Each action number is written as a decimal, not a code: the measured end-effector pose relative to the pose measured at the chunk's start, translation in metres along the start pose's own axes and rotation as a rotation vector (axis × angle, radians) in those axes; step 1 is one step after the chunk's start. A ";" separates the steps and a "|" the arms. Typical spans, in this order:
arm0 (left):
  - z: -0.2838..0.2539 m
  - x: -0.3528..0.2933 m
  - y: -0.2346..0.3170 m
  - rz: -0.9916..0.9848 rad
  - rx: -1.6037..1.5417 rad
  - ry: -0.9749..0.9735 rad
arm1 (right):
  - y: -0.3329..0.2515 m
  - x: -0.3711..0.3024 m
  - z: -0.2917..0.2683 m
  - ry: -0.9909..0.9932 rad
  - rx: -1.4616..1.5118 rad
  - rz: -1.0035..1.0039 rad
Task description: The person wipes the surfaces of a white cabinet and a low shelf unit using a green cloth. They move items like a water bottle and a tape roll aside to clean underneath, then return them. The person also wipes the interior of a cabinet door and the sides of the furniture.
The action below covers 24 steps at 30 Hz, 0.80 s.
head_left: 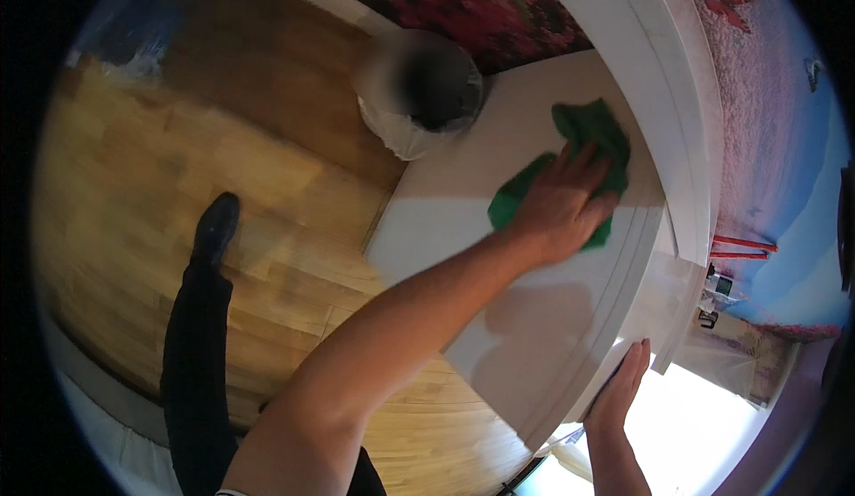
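My left hand [570,195] presses a crumpled green cloth [595,131] against a broad white panel [525,318], which looks like a furniture door or side. Its fingers lie over the cloth, and folds stick out beyond the fingertips and beside the wrist. Lower down on the right, my right hand [621,387] rests along the panel's edge with its fingers stretched out. Part of that palm and the thumb are hard to make out. A shadow of the left arm falls across the panel.
A lined waste bin [419,131] stands by the panel's far end, partly blurred. Wooden flooring [294,229] spreads out to the left, where my dark-shoed foot [216,224] stands. White shelving [686,166] rises at the right, with red sticks [744,248] and small items beyond it.
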<state>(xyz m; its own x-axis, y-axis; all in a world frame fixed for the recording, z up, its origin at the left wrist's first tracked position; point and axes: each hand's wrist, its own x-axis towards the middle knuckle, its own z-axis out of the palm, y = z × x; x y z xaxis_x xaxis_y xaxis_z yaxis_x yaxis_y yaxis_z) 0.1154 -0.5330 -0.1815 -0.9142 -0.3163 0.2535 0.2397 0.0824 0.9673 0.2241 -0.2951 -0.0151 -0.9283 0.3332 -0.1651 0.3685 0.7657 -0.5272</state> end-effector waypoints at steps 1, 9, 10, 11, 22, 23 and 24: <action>0.004 0.024 -0.020 0.039 0.035 -0.014 | 0.002 -0.002 0.001 0.001 0.002 -0.011; 0.013 0.047 -0.124 -0.184 -0.142 0.134 | 0.000 -0.008 0.000 0.055 -0.214 -0.038; 0.007 0.031 -0.155 -0.270 -0.149 0.203 | -0.008 -0.008 0.005 0.032 -0.236 -0.061; 0.005 0.007 -0.171 -0.337 -0.082 0.137 | -0.010 -0.007 0.006 0.031 -0.216 -0.059; -0.011 -0.246 0.012 -0.808 -0.197 -0.133 | -0.002 -0.005 0.005 0.081 -0.275 -0.183; -0.017 -0.232 0.042 -0.678 -0.213 -0.141 | -0.004 -0.006 0.006 0.085 -0.293 -0.189; -0.019 -0.213 0.054 -0.510 -0.217 -0.126 | -0.005 -0.007 0.007 0.090 -0.311 -0.194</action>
<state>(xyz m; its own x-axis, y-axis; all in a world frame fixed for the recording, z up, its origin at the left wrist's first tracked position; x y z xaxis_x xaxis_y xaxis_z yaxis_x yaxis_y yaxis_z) 0.3296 -0.4790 -0.1828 -0.9606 -0.1492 -0.2344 -0.1923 -0.2520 0.9484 0.2286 -0.3047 -0.0169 -0.9793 0.2024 -0.0056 0.1968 0.9452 -0.2604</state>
